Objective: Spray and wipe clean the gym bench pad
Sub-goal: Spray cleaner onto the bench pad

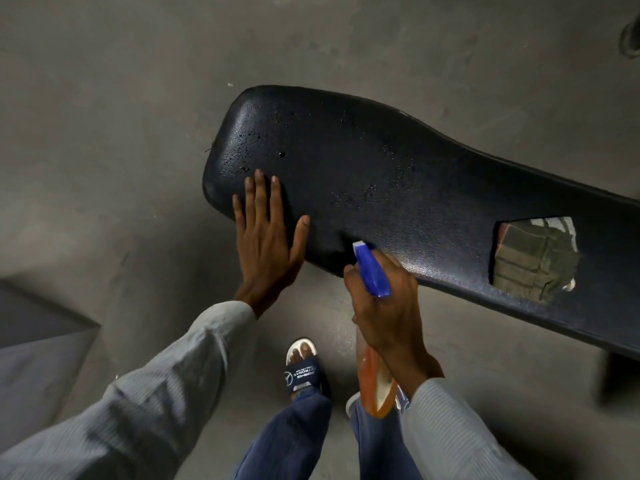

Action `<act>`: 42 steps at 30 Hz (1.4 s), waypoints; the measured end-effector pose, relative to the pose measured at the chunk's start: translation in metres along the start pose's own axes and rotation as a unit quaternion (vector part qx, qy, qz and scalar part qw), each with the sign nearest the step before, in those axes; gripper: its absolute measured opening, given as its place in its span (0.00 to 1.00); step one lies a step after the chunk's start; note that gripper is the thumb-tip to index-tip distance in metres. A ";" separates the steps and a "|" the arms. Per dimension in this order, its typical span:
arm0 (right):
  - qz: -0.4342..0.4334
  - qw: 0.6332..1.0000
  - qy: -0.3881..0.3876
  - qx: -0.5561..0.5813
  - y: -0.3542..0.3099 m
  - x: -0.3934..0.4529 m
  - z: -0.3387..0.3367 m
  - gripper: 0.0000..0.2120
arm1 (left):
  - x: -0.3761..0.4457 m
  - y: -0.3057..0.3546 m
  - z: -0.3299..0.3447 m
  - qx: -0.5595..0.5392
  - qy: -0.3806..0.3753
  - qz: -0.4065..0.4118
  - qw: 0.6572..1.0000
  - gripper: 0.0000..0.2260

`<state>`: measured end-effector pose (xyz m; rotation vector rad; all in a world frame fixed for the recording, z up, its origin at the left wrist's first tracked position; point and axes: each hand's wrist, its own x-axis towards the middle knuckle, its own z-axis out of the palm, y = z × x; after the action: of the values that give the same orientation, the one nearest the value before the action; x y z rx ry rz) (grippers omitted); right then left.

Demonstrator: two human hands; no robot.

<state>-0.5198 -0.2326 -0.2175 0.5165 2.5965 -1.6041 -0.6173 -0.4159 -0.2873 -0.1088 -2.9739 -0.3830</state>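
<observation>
Black bench pad (398, 188), running from centre to the right edge above a grey floor (104, 98); droplets bead on its rounded left end, and a torn hole (535, 258) near its right part exposes the padding. Left hand (265, 237), open with fingers spread, lies flat on the pad's near left edge. Right hand (388, 306) is wrapped around a spray bottle (372, 271) with blue head and orange body, nozzle aimed at the pad just beside the near edge. Below, a sandalled foot (303, 367).
</observation>
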 end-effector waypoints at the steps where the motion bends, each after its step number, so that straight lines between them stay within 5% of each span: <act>1: -0.009 1.000 -0.008 -0.002 0.000 -0.001 0.002 0.14 | -0.002 0.000 0.000 -0.005 0.003 -0.004 1.000 0.34; 18: 0.050 0.994 0.093 -0.002 0.052 -0.014 -0.064 0.13 | 0.002 0.071 0.012 -0.030 -0.009 0.040 0.999 0.36; 28: 0.053 0.989 0.138 0.007 0.067 -0.028 -0.081 0.11 | -0.008 0.138 0.036 -0.012 -0.085 0.220 0.972 0.36; 36: 0.046 0.996 0.071 0.043 0.037 -0.013 -0.052 0.09 | 0.001 0.089 0.011 -0.016 -0.024 0.099 0.995 0.36; 42: -0.006 0.999 0.021 0.032 0.000 0.022 -0.018 0.18 | -0.012 0.028 0.006 0.009 -0.001 -0.025 1.000 0.37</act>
<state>-0.5384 -0.2111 -0.2142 0.5453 2.5889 -1.7040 -0.6040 -0.3876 -0.2883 -0.0328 -2.9862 -0.3616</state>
